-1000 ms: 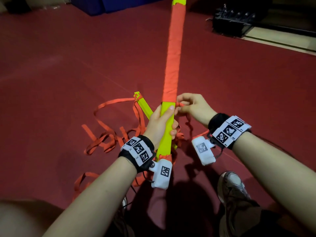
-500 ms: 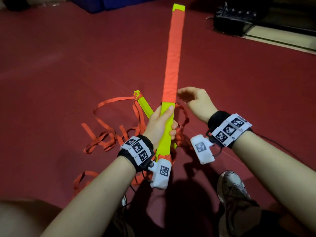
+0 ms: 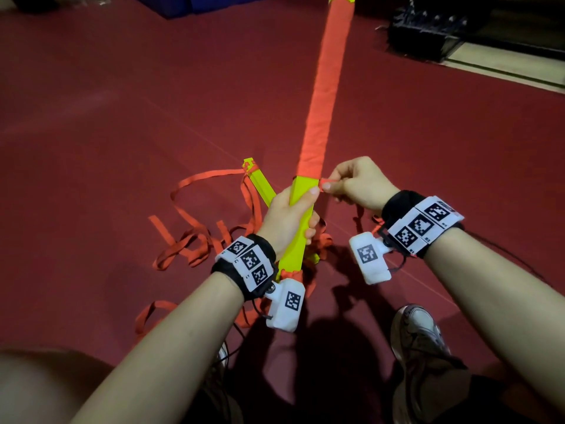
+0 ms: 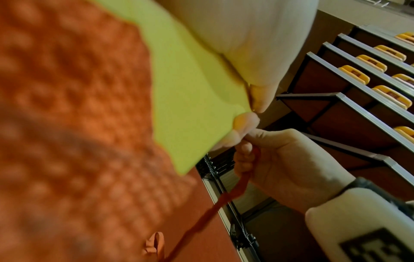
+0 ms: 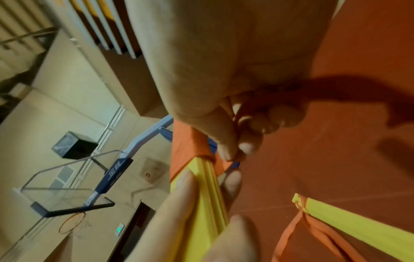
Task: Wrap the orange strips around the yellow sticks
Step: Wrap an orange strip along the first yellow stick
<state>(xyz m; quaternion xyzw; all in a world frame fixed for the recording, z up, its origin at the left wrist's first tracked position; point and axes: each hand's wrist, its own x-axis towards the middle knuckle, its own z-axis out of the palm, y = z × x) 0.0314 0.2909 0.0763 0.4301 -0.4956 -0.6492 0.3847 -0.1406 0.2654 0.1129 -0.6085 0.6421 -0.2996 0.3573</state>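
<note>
Our right hand [image 3: 357, 185] has returned, pinching the orange fabric strip [image 3: 328, 181]; at nine o'clock, our left hand [image 3: 287, 215] clutches the long yellow plastic stick [image 3: 301, 221].

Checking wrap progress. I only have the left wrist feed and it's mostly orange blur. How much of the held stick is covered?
Observer: In the head view, the orange wrap runs from near the far tip of the held yellow stick to just above the left hand.
Operator: Below the hand?
Observer: Bare yellow.
Operator: Where's the pinch?
Observer: The right hand pinches the orange strip level with the wrap's lower edge.
Operator: Other sticks?
Observer: A second yellow stick lies on the floor among loose strips.
</note>
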